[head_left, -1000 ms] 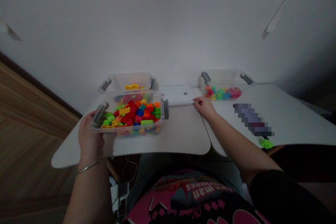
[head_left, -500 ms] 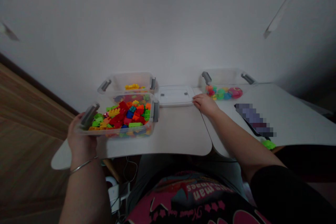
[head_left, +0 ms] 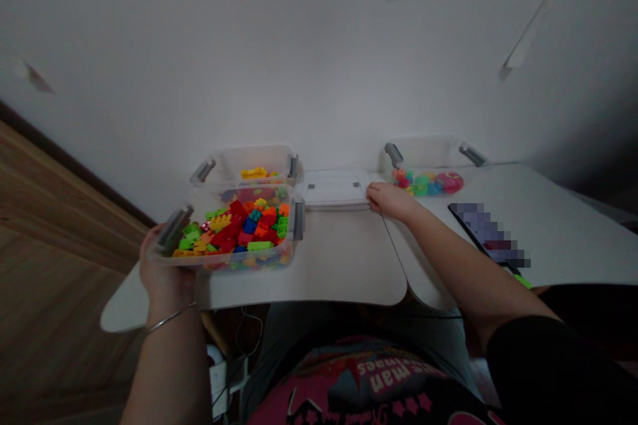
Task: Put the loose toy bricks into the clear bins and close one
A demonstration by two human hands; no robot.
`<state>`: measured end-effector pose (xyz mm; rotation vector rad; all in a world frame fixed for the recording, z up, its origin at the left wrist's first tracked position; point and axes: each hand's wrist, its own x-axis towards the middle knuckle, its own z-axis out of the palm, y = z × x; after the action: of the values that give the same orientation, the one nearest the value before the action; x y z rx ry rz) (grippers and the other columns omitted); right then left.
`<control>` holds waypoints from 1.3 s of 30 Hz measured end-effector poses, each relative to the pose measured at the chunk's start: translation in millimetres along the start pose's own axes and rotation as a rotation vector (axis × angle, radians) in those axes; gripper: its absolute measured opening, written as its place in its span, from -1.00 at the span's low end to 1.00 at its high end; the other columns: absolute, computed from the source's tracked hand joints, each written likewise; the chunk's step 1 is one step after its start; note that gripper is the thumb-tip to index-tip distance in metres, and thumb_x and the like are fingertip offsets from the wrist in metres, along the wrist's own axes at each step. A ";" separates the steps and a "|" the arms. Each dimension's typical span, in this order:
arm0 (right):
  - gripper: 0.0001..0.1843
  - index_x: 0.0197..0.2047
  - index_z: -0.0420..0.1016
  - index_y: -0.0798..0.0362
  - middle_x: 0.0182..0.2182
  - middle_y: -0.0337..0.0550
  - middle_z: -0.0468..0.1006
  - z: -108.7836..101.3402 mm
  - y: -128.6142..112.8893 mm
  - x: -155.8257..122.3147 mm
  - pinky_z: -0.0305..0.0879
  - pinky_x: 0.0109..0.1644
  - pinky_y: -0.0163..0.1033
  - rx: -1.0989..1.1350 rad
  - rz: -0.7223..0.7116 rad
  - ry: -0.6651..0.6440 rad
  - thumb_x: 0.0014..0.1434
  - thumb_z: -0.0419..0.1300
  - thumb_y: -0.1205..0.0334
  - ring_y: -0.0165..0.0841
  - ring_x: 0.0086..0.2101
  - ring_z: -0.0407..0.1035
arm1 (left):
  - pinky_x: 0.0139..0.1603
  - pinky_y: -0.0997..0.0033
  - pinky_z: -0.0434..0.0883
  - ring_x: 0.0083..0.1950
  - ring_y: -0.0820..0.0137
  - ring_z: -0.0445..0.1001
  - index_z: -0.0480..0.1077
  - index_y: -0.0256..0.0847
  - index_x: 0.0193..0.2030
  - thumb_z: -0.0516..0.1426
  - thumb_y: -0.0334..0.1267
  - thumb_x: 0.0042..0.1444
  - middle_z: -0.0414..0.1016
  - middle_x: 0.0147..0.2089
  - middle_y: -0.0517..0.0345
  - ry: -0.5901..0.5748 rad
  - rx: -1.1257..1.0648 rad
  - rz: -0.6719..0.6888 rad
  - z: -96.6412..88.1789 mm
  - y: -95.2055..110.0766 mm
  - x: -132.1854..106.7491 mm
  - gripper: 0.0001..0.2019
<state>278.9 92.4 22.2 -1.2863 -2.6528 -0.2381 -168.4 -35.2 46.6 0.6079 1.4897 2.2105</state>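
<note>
My left hand [head_left: 167,272] is closed round the left end of a clear plastic bin [head_left: 167,255], under its grey latch. Colourful toy bricks [head_left: 244,227], mostly red, orange, green and yellow, fill this bin, which sits at the front left of the white table. Farther right, my right hand [head_left: 391,200] pinches the right edge of a flat white plastic lid [head_left: 333,194]. Layered edges show at the lid's front, and it lies near the wall. The right fingertips are partly hidden behind the hand.
Behind the brick bin stands another clear bin [head_left: 226,161] with yellow pieces. A third clear bin [head_left: 428,149] at the back right holds colourful rounded toys [head_left: 431,182]. A phone [head_left: 488,236] lies on the right tabletop [head_left: 558,226], with a green piece [head_left: 522,281] by its near end.
The whole view has shifted slightly, so things appear a little lower. My right fingers are curled closer onto the lid's edge. My left hand keeps its hold on the bin.
</note>
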 end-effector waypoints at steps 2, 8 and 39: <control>-0.85 -0.23 0.47 0.10 -0.16 0.04 0.50 -0.9 -1.2 -0.8 0.27 -0.09 -0.22 0.034 0.027 0.046 0.12 0.13 0.43 -0.21 -0.14 0.38 | -0.15 0.30 0.47 -0.25 0.35 0.51 0.33 -0.20 -0.25 0.05 -0.26 0.02 0.51 -0.33 0.20 -0.002 -0.052 -0.032 0.1 -1.1 -0.5 -0.85; -0.87 -0.21 0.41 0.06 -0.15 0.03 0.50 8.3 -7.7 -6.1 0.28 -0.09 -0.19 0.155 0.195 0.178 0.13 0.16 0.37 -0.20 -0.15 0.38 | -0.11 0.35 0.45 -0.26 0.41 0.49 0.33 -0.19 -0.23 0.04 -0.28 0.14 0.52 -0.35 0.25 -0.009 -0.143 -0.125 5.1 -1.5 -2.1 -0.91; -0.88 -0.28 0.36 0.00 -0.14 -0.03 0.59 3.3 -33.6 -16.0 0.31 0.08 0.01 0.474 0.424 0.618 0.08 0.14 0.37 -0.14 -0.09 0.44 | 0.04 0.24 0.22 -0.19 0.34 0.51 0.50 -0.07 -0.08 0.18 -0.35 0.18 0.62 -0.28 0.15 -0.516 0.743 1.386 41.1 -5.4 -143.6 -0.80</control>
<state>261.8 60.5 13.1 -1.2995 -1.7409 0.0538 -26.7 -81.6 36.9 2.8521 1.7393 1.7086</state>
